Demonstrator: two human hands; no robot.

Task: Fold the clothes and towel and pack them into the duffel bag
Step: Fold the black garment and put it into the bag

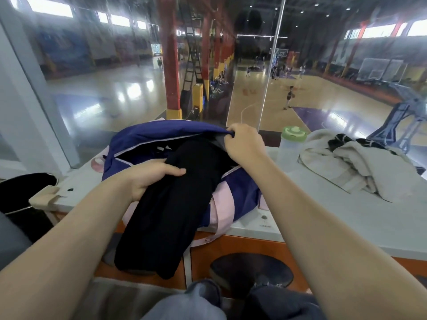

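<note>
The left hand (147,179) grips a folded black garment (175,204) half inside the duffel bag (240,188) on the counter, the right hand (242,144) pinches its flap open, and the crumpled towel (360,167) far right looks unfolded.

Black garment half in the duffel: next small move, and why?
Probably push it deeper. The left hand grips the black garment, whose lower half hangs over the duffel bag front, while the right hand holds the flap open. The towel waits unfolded.
</note>
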